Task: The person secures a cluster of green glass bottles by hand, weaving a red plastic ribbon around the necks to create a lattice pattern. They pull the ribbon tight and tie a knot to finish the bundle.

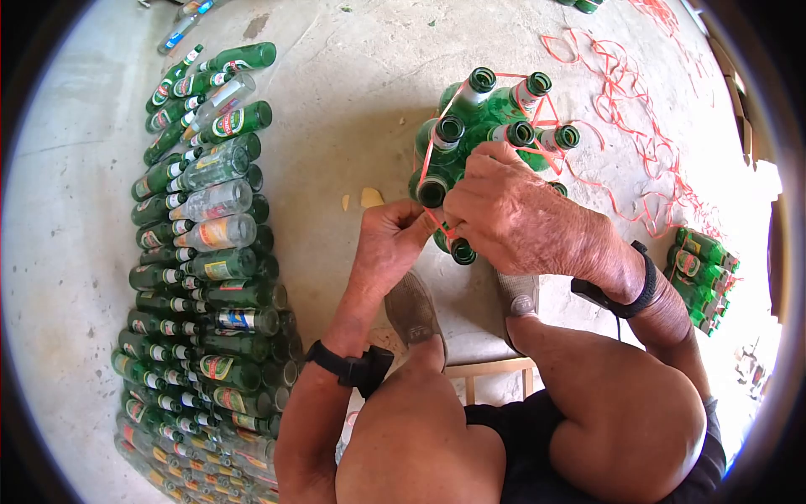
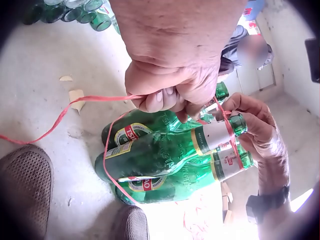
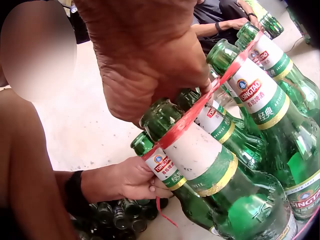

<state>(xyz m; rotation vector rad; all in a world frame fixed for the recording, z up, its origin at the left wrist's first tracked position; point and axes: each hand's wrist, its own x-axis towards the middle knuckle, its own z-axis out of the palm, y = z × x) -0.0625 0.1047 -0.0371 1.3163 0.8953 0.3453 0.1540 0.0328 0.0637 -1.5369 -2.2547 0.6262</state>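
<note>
Green bottles stand bundled upright, with red strapping looped around their necks. At the near side of the bundle, my left hand pinches the red strap beside a bottle neck. In the left wrist view, the curled fingers of my left hand grip it, and a length trails off to the left. My right hand is bent over the near necks, its fingertips pinching strap by a bottle mouth. The right wrist view shows the palm of my right hand above the necks; its fingertips are mostly hidden.
Stacked bottles lie on their sides along the left. Loose red strapping is strewn at the right, near another bottle bundle. Two shoes are just below the bundle. Another person sits beyond, handling green bottles.
</note>
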